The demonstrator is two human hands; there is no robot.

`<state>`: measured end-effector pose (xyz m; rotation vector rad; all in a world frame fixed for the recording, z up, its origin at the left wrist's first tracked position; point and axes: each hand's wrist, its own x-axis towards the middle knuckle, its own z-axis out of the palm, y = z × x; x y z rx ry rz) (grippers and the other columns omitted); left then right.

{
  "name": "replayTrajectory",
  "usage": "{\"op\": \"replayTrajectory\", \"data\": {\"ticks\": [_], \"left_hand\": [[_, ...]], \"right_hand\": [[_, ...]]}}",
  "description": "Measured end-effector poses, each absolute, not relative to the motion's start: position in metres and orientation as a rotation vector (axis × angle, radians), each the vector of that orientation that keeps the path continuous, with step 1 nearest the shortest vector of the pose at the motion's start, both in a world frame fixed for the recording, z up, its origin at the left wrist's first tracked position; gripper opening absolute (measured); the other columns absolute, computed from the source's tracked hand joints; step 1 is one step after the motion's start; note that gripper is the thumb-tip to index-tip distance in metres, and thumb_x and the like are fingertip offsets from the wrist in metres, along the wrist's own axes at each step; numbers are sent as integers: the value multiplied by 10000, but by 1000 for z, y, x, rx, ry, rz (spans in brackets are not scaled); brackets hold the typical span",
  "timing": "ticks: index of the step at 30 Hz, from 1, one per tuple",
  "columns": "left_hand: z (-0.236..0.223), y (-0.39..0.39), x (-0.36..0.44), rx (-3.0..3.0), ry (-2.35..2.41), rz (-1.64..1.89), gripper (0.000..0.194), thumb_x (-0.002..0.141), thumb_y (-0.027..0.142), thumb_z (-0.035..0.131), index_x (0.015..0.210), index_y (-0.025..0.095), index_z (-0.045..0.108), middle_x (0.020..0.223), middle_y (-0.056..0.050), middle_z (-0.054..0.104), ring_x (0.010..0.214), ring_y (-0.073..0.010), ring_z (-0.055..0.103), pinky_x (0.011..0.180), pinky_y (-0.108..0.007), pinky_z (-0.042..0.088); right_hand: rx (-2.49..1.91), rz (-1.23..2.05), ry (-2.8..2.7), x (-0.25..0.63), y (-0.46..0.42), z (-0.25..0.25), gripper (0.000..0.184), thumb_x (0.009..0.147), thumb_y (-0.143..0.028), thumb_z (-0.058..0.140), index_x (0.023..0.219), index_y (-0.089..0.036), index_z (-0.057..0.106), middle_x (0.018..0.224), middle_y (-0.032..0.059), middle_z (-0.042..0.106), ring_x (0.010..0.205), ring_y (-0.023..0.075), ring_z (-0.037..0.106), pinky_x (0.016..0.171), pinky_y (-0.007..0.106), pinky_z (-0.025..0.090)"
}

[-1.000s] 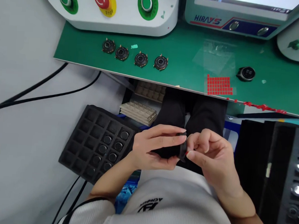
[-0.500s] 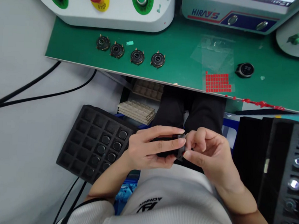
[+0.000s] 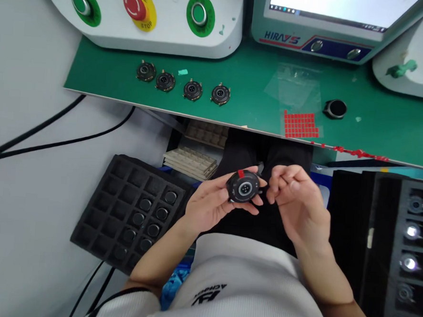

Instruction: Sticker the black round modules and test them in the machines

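A round black watch body (image 3: 244, 188) rests in my left hand (image 3: 208, 204), its sensor back facing up. My left thumb and fingers close around its edges. A small red sticker (image 3: 241, 173) sits near the top rim of the back. Just to the right, apart from the watch, my right hand (image 3: 298, 197) is raised with its fingers loosely bent and the palm showing. Nothing shows in it. On the green bench (image 3: 250, 115) in front lies a sheet of red stickers (image 3: 301, 125), with another watch (image 3: 335, 108) to its right.
Several watch bodies (image 3: 193, 89) lie in a row at the bench's left. Behind are a control box with a red stop button (image 3: 135, 4) and a monitor (image 3: 320, 26). A black foam tray (image 3: 122, 205) stands lower left, another tray (image 3: 399, 256) of watches at right.
My left hand has turned the watch so its back and the red sticker face up. My right hand has drawn away from it. The bench watch's display has gone dark.
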<state>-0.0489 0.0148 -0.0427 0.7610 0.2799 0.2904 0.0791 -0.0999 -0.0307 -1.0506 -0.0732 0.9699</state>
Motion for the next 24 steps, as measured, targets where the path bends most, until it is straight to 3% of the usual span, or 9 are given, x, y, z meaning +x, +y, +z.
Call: {"op": "replayTrajectory", "data": {"ticks": [5, 9, 13, 17, 24], "left_hand": [[-40, 7, -39, 546, 436, 174, 324, 922, 344, 551, 1118, 109, 656, 931, -122, 744, 689, -174, 709, 585, -255, 591], [-44, -4, -32, 718, 497, 169, 349, 871, 462, 637, 958, 125, 610, 796, -59, 697, 515, -113, 618, 425, -195, 502], [-46, -12, -29, 972, 508, 333, 243, 928, 385, 592, 890, 145, 591, 766, -4, 643, 445, -31, 509, 379, -123, 396], [-47, -15, -30, 1064, 460, 448, 195, 962, 341, 542, 921, 156, 590, 787, -5, 641, 445, -22, 489, 383, -122, 370], [-41, -19, -29, 1153, 441, 443, 197, 963, 365, 533, 953, 173, 574, 588, 56, 489, 441, -53, 449, 414, -150, 378]], "right_hand": [[-1181, 834, -106, 84, -106, -35, 129, 746, -217, 693, 733, -204, 565, 780, -12, 598, 613, 94, 541, 555, 235, 464], [-1221, 784, -168, 77, -109, -42, 150, 769, -205, 691, 725, -206, 548, 756, -20, 596, 596, 97, 534, 565, 250, 459], [-1260, 695, -298, 70, -113, -43, 129, 827, -167, 668, 765, -210, 563, 771, -13, 591, 673, 111, 546, 606, 250, 445], [-1295, 649, -396, 62, -115, -35, 160, 849, -116, 650, 778, -222, 554, 755, -13, 576, 729, 127, 557, 676, 272, 460], [-1247, 755, -379, 53, -110, -29, 148, 868, -195, 652, 998, -264, 638, 1112, 48, 634, 1037, 194, 634, 895, 368, 540]]}}
